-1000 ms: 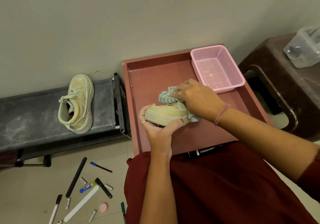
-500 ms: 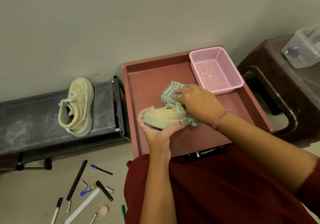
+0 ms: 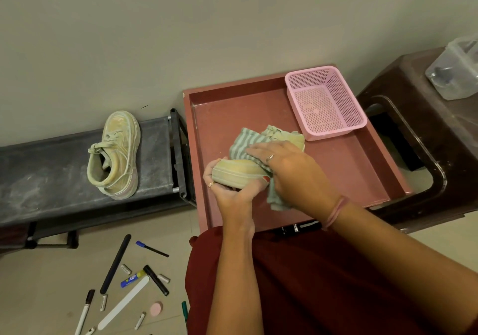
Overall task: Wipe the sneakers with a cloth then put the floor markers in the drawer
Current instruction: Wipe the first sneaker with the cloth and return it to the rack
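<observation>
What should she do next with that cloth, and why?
Probably keep rubbing the cloth along the sneaker: the left hand grips it over the drawer, the right hand presses the cloth on it, and the other sneaker waits on the bench.

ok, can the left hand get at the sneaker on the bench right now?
Probably not yet. The left hand grips the sneaker over the drawer. The path to the bench sneaker looks clear, once it lets go.

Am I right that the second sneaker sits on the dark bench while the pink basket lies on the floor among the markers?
Not quite: the head view shows the pink basket inside the red drawer, at its far right corner. The second sneaker does sit on the dark bench.
</observation>
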